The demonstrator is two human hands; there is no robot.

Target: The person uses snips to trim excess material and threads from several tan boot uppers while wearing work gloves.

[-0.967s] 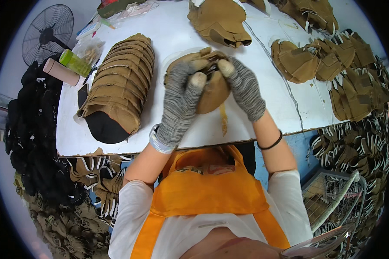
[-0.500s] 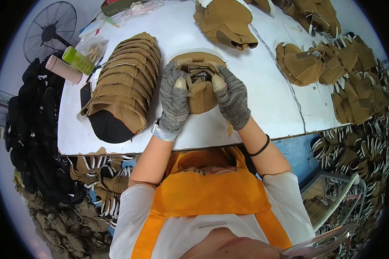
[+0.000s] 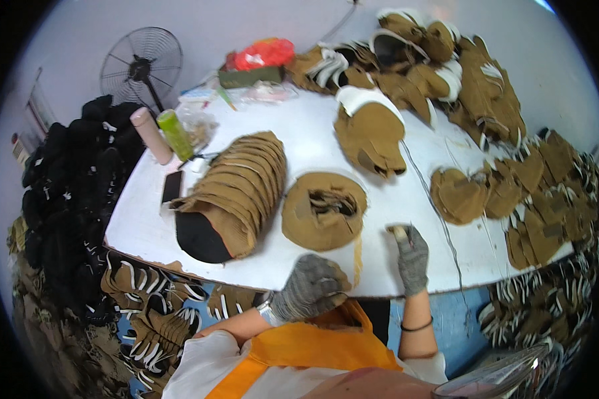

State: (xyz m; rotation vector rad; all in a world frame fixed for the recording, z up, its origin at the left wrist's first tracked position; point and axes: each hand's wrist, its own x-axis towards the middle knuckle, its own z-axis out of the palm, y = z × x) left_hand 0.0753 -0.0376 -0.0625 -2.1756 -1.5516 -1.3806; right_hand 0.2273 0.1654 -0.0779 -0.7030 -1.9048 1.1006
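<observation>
The brown cap [image 3: 324, 233] lay on the white table [image 3: 389, 203], its folded inside hard to make out. My blurred left hand [image 3: 309, 288] was loosely open; my right hand [image 3: 412, 261], fingers partly hidden, also open.

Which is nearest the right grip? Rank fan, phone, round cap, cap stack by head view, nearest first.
1. Round cap: left, slightly ahead.
2. Cap stack: left of that cap.
3. Phone: left of the stack.
4. Fan: far left, at the back.
</observation>
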